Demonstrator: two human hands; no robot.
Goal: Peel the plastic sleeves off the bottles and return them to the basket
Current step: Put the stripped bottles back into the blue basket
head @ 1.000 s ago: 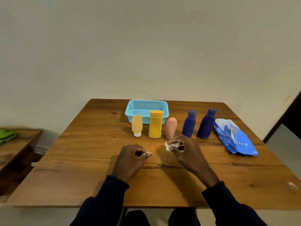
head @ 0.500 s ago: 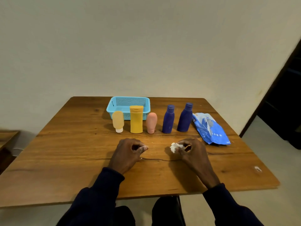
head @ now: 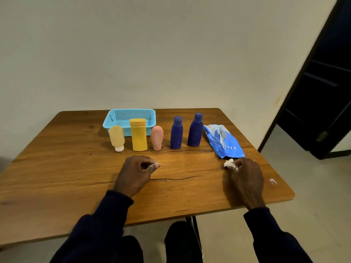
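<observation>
Several bottles stand in a row in front of the light blue basket (head: pixel 114 122): a pale yellow tube (head: pixel 116 137), a yellow bottle (head: pixel 139 134), a pink tube (head: pixel 157 137) and two dark blue bottles (head: pixel 176 132) (head: pixel 195 130). My right hand (head: pixel 244 177) rests on the table near its right edge and pinches a small crumpled white scrap (head: pixel 228 163) just below a blue plastic wrapper (head: pixel 224 141). My left hand (head: pixel 135 172) lies on the table below the yellow bottle, fingers curled, with a bit of white at the thumb tip.
The wooden table (head: pixel 57 177) has a long crack across its middle and a small white fleck (head: pixel 273 180) near the right edge. A dark doorway (head: pixel 326 92) opens at the right. A plain wall is behind the table.
My right hand has carried the white scrap to the right, from the middle of the table to just below the blue wrapper. My left hand stays where it was. The view has turned right.
</observation>
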